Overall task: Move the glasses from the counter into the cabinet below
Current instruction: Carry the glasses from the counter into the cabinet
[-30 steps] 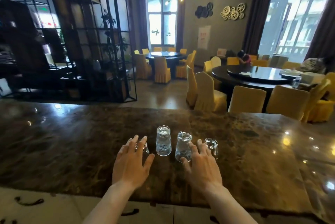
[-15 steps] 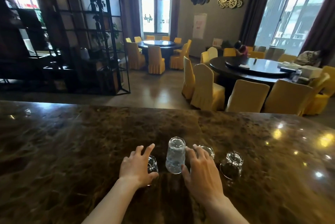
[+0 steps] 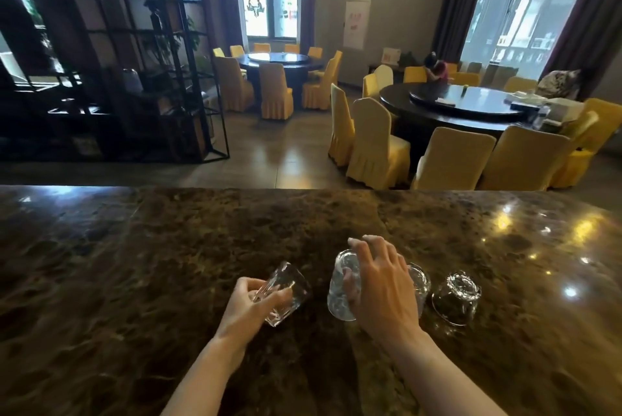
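Several clear glasses are on the dark marble counter point(image 3: 134, 264). My left hand point(image 3: 250, 306) grips a short tumbler point(image 3: 286, 292), lifted and tilted off the counter. My right hand point(image 3: 380, 284) curls round a tall glass point(image 3: 340, 291) that stands upside down. Behind my right hand a second short glass point(image 3: 419, 281) is partly hidden. Further right, a third short glass point(image 3: 456, 297) rests upside down, untouched. The cabinet below is out of view.
The counter stretches wide to both sides, with light reflections at the right. Beyond its far edge lies a dining room with round dark tables point(image 3: 461, 106), yellow-covered chairs point(image 3: 377, 143) and a black metal shelf point(image 3: 134, 45) at the left.
My left hand has lifted and tilted the short tumbler off the counter. My right hand has closed round the tall glass. The view has shifted closer to the counter.
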Motion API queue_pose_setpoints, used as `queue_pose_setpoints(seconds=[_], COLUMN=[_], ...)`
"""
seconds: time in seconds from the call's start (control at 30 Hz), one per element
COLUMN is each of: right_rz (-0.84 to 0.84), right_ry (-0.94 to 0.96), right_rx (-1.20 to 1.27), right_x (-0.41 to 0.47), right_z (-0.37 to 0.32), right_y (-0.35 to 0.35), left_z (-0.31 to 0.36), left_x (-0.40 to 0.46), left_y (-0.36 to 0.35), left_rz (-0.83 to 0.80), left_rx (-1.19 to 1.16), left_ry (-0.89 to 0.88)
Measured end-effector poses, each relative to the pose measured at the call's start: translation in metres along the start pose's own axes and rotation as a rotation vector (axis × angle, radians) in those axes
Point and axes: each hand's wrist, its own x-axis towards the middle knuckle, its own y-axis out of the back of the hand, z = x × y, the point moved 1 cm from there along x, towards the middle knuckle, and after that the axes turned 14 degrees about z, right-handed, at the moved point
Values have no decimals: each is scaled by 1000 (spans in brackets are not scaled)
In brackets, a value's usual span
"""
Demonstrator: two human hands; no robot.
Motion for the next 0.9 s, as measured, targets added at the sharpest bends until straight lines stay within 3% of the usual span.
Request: queue_pose_setpoints(seconds=[0.13,0.3,0.57,0.9], right_rz=[-11,-42,-45,-20], right_ry=[-1,8,18,12], right_rx=[50,58,18,-5], right_x=[2,-2,1,11], right_z=[-7,-11,3,21], right_y=[-4,-9,-11,-15], left_z=[-18,-44,-65,-64], left_x=[-15,-27,-17,-14], left_y=[-8,-42,-52,-45], left_rz=[5,71,283,195], left_rx=[-325,-192,101,281], left_ry=[34,-161,-314,-472])
